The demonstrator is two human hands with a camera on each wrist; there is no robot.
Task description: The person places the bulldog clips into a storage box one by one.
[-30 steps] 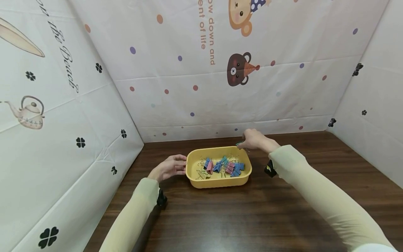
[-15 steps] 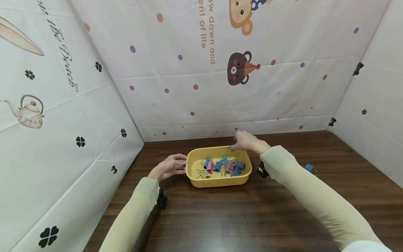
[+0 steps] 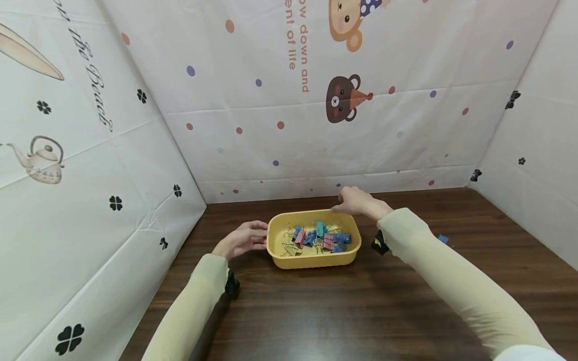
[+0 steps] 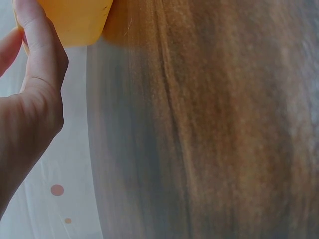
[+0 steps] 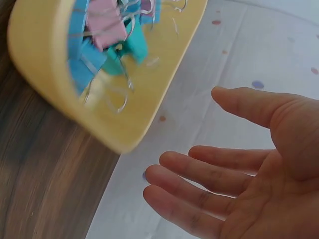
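A yellow plastic basket [image 3: 293, 262] sits on the table, with several blue, pink, teal and yellow binder clips [image 3: 327, 240] inside. My left hand [image 3: 241, 239] rests its fingers against the outside of the basket's left end; in the left wrist view those fingers [image 4: 44, 55] lie along the yellow wall. Over the far right corner of the rim hovers my right hand [image 3: 358, 202]. The right wrist view shows that hand's fingers [image 5: 199, 172] spread and holding nothing, apart from the basket. A teal binder clip [image 5: 134, 45] lies in the basket near this corner.
A blue binder clip [image 3: 443, 238] lies on the dark wooden table [image 3: 325, 311] to the right, partly behind my right sleeve [image 3: 451, 271]. Printed white cloth walls [image 3: 253, 150] stand at the back, left and right.
My right hand has moved left over the rim and let go of a teal binder clip, which dropped among the others. The blue clip at right came into view. My left hand stays put.
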